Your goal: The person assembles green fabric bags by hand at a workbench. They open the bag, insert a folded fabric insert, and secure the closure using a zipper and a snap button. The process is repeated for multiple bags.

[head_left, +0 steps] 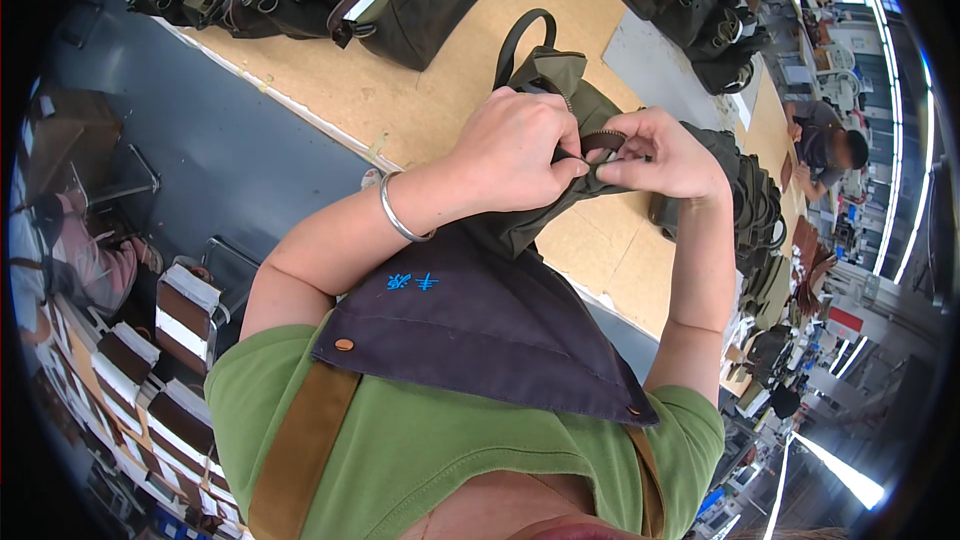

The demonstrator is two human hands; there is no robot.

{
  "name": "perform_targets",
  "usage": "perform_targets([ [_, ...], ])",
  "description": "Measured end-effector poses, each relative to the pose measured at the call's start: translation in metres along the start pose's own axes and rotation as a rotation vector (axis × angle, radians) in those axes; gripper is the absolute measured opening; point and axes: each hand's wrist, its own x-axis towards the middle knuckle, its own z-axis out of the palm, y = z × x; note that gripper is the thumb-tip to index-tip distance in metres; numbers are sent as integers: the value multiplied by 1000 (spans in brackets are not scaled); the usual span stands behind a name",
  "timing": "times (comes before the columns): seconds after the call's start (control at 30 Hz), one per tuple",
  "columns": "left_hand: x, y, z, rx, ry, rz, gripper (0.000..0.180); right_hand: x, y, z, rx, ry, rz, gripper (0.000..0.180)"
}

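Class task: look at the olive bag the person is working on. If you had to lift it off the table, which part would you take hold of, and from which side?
Take the olive bag by its loop handle, reaching from the far side of the table. The handle arches free above the bag's top, open enough to hook fingers through, and it lies clear of the left hand and right hand pinching the zipper nearer the body.

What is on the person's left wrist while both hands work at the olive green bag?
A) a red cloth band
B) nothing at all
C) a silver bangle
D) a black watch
C: a plain silver bangle circles the wrist just behind the left hand, which pinches the olive green bag by its zip together with the right hand.
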Motion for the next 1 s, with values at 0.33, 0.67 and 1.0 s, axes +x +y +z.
perform_targets([
  [0.33, 2, 2, 1, -6, 14, 31, 14, 0, 3, -4, -107, -17, 25, 20],
  [0.67, 2, 5, -1, -37, -32, -19, 15, -3, -4, -11, -123, -13, 96, 18],
  [1.0, -2, 7, 4, 37, 18, 16, 15, -4, 1, 1, -25, 80, 44, 14],
])
